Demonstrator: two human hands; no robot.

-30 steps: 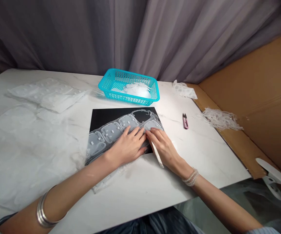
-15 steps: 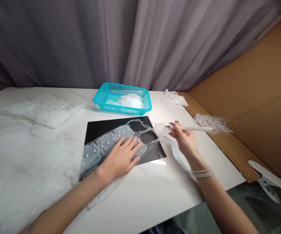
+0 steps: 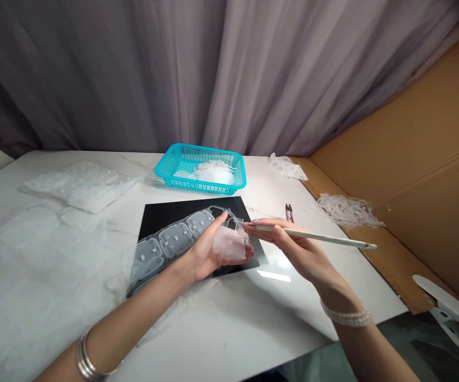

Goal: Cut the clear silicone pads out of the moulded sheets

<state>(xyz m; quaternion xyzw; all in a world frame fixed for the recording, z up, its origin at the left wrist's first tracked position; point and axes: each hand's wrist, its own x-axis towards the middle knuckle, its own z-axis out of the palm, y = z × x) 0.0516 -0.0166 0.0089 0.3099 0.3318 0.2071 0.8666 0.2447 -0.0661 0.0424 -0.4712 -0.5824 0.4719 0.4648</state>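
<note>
My left hand point(image 3: 204, 255) is turned palm up over the black board, its thumb raised. A small translucent white piece point(image 3: 229, 244) lies across its palm and fingers. My right hand point(image 3: 293, 244) grips a slim white pen-shaped tool point(image 3: 328, 237), whose far end points right; its fingertips are close to the left fingers. Beneath the left hand, a clear moulded sheet of rounded panels point(image 3: 175, 237) rests on the black board point(image 3: 159, 215). Thin frames with cut-out openings show at the sheet's right end, partly covered by the hands.
Behind the board stands a turquoise basket point(image 3: 177, 183) with white pieces inside. Small pink-handled snips point(image 3: 289, 213) lie beyond my right hand. Stringy clear scraps point(image 3: 348, 210) sit at the right by a cardboard wall point(image 3: 412, 175). Translucent sheets point(image 3: 54, 265) cover the table's left side.
My right hand pulled a translucent piece off the sheet to the right, then came back toward the left. My left hand lifted from the sheet, turned palm up and now has the piece.
</note>
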